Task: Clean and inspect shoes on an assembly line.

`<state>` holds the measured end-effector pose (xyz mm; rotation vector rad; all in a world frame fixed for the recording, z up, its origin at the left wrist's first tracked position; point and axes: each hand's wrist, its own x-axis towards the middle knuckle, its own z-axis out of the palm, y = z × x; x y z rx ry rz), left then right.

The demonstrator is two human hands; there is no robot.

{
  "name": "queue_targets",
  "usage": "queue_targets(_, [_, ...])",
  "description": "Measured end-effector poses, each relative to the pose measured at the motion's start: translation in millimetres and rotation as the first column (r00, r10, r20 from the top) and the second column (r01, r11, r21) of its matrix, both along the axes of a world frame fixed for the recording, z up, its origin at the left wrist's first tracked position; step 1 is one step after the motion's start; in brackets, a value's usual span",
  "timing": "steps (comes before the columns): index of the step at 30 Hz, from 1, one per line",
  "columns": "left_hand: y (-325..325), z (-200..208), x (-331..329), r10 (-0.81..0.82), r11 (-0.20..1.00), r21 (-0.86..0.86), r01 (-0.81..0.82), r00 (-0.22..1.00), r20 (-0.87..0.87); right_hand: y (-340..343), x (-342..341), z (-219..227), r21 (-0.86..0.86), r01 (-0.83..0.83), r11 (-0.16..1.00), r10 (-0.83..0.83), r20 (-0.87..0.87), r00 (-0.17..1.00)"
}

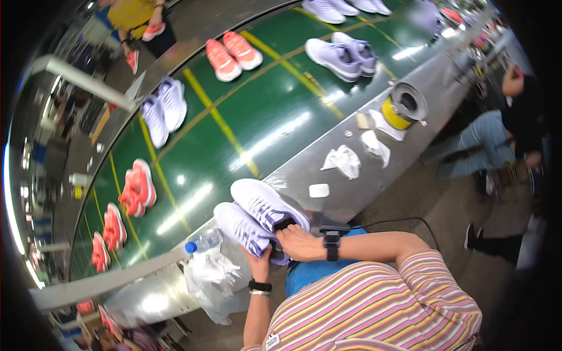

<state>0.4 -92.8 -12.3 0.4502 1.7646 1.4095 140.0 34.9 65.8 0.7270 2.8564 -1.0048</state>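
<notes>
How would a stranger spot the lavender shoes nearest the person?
Start at the green belt, then the metal ledge along its near side. By that ledge, the left hand and right hand hold the shoes, toes toward the belt. This lavender pair is held; its lavender neighbours stand on the belt.

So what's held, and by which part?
Left hand: one lavender shoe, by its side near the heel. Right hand: at the other shoe's opening; whether it grips is hidden.
</notes>
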Motion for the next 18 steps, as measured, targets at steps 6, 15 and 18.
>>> queue_targets(6, [-17.0, 0.8, -7.7, 0.126, 0.992, -0.042, -0.122, 0.985, 0.115, 54.1, 36.8, 11.7, -0.217, 0.311, 0.925, -0.372, -0.358, 0.856])
queue_targets(15, [4.8, 7.1, -8.9, 0.184, 0.982, -0.072, -0.172, 0.955, 0.232, 68.0, 8.2, -66.1, -0.758, 0.219, 0.614, -0.513, -0.172, 0.841])
queue_targets(18, [-5.0, 26.2, -20.9, 0.288, 0.958, -0.169, -0.233, 0.771, 0.568, 90.2, 31.7, -45.6, -0.935, 0.324, 0.142, -0.471, 0.224, 0.853])
